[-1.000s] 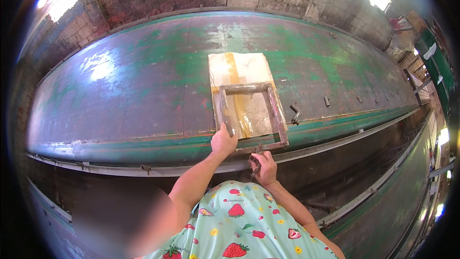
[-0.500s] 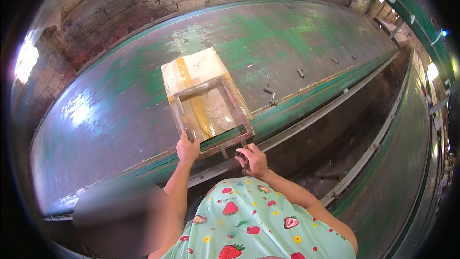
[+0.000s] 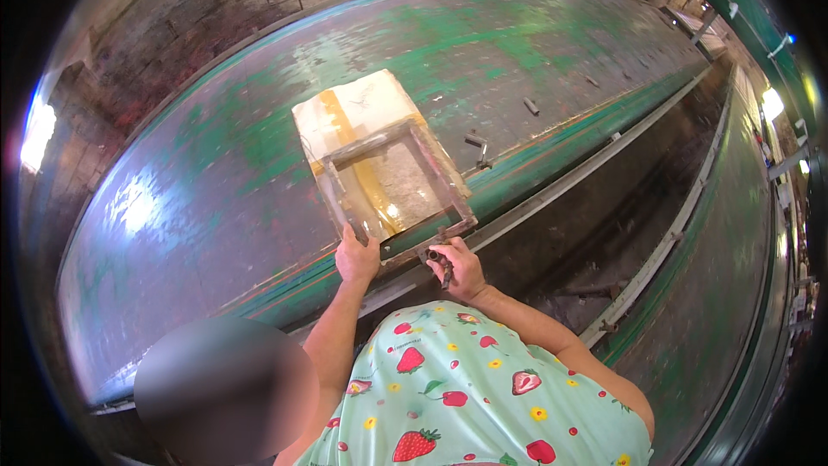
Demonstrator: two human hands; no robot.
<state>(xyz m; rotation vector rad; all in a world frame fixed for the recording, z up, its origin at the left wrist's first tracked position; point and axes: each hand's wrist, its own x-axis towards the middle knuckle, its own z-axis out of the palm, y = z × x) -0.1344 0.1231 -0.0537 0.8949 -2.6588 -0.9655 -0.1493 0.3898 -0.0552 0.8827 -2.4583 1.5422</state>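
Holding the worn rectangular frame (image 3: 373, 144) by its near-left corner, in the head view, the left hand (image 3: 357, 259) has its thumb and fingers closed on the bar. The right hand (image 3: 461, 269) is curled around a small rusty metal clamp (image 3: 446, 274) at the frame's near bar, right of the left hand. The frame lies askew over the lower part of a white panel (image 3: 366, 103) striped with brown tape (image 3: 335, 112), close to the near edge of the long green-stained worktop (image 3: 216, 190).

Slipping looks the likeliest trouble: the near bar sits by the edge rail (image 3: 556, 178), so an uneven pull could twist the frame or drag the panel with it. If the right fingers loosen, the clamp could drop into the dark gap (image 3: 621, 216) beyond the rail. A fingertip might also be pinched between clamp and bar. The bent metal piece (image 3: 479, 148) and short tube (image 3: 530, 106) lie loose to the right, where a sweeping frame corner could knock them.

As for containers, none can be made out for certain; the frame merely surrounds part of the taped panel, and whether mesh spans its opening is unclear.
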